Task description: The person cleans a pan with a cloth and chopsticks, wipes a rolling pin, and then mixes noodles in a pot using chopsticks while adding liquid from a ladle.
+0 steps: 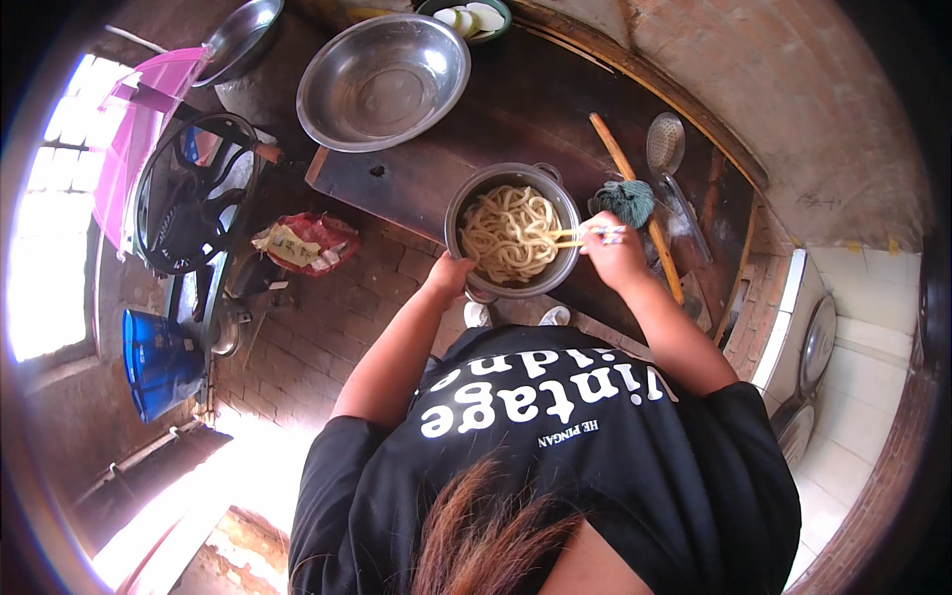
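A round metal pot (455, 223) holding thick pale noodles (513, 234) stands at the near edge of the dark wooden table. My left hand (451, 277) grips the pot at its lower left, by the rim. In my right hand (611, 249), at the pot's right side, is a pair of chopsticks (569, 238) with patterned ends, their tips among the noodles. Just beyond that hand lies a bundle of dark green cord or yarn (631, 202), touching a wooden rolling pin (613, 152).
A wide steel basin (390, 82) and a green bowl of pale slices (506, 21) stand farther back. A perforated ladle (666, 145) lies to the right. A red bag (338, 245) sits left of the table, near a machine with a large black wheel (149, 216).
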